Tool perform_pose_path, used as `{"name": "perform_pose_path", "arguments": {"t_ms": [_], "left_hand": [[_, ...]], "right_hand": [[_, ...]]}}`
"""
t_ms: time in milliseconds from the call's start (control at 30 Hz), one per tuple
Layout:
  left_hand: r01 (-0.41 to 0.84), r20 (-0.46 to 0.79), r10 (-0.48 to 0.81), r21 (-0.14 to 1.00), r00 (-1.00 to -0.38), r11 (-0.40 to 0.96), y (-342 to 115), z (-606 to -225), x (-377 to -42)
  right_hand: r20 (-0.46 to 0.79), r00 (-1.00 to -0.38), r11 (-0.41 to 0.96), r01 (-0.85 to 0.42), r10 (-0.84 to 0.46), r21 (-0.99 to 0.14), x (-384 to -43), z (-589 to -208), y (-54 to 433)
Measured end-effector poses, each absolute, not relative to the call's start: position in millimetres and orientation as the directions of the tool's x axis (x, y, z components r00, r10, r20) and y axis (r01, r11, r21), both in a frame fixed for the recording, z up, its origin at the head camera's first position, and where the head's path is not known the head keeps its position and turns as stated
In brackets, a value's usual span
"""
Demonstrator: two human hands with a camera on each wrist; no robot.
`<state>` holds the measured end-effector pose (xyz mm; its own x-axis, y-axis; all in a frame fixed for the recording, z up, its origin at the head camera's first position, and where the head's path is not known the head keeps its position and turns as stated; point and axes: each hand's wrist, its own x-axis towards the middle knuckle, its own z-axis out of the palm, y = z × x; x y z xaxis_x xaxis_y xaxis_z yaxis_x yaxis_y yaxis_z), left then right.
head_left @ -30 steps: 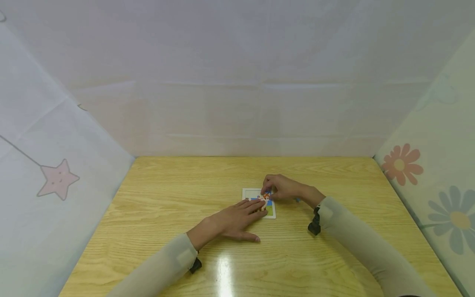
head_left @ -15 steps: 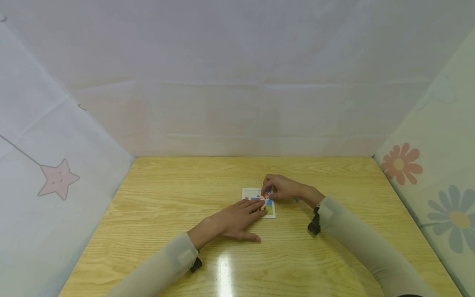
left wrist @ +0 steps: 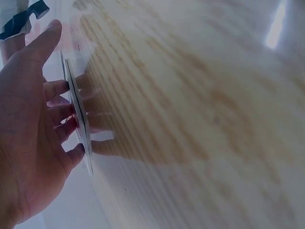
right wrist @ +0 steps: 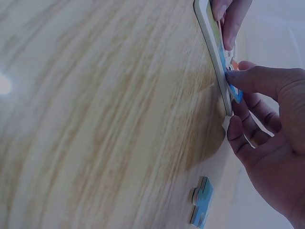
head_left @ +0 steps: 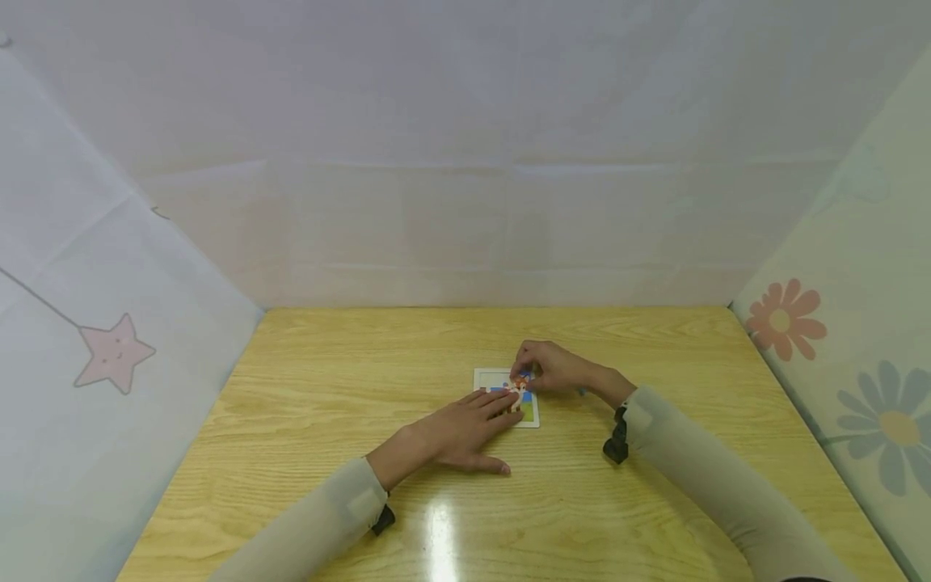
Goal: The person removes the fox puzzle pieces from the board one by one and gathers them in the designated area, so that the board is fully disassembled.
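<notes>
A small jigsaw puzzle tray with a white border lies on the table, part of its picture showing blue, green and an orange-haired figure. My left hand rests with spread, straight fingers over the tray's left and lower part, hiding much of it. At the upper right corner, my right hand pinches a blue-edged jigsaw piece between thumb and fingers. That piece sits tilted at the tray's edge in the right wrist view. The left wrist view has the tray edge-on under the left fingertips.
Loose blue jigsaw pieces lie on the wooden table to the right of the tray, mostly behind the right wrist in the head view. Pale cloth walls border the table at the back and sides.
Both hands stay almost in place. The right fingers shift very slightly at the tray's upper right corner, still pinching the jigsaw piece.
</notes>
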<state>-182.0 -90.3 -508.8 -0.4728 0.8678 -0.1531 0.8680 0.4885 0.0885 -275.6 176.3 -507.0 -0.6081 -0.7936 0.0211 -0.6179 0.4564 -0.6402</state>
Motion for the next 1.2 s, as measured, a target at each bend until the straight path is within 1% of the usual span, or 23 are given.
{"name": "perform_pose_path", "arguments": {"t_ms": [233,333,633,933,1200], "left_hand": [[0.872,-0.149,0.872,0.092,-0.466,0.482,-89.9,-508.7,-182.4],[0.871,-0.151,0.872,0.097,-0.466,0.482,-90.3,-508.2,-182.2],[0.869,-0.145,0.872,0.108,-0.467,0.483,-90.3,-508.6,-181.6],[0.867,-0.153,0.872,0.12,-0.466,0.484,-90.2,-507.3,-180.8],[0.866,-0.153,0.872,0.127,-0.465,0.484,-90.5,-507.2,-180.4]], "right_hand": [[0.031,-0.654,0.459,-0.563,-0.756,-0.688,-275.6,-511.0,179.2],[0.032,-0.664,0.457,-0.548,-0.747,-0.701,-276.3,-512.9,179.7],[0.037,-0.677,0.467,-0.545,-0.735,-0.696,-275.2,-513.5,176.7],[0.04,-0.682,0.453,-0.528,-0.73,-0.718,-273.1,-510.8,176.9],[0.009,-0.69,0.441,-0.473,-0.724,-0.763,-272.3,-510.5,179.1]]}}
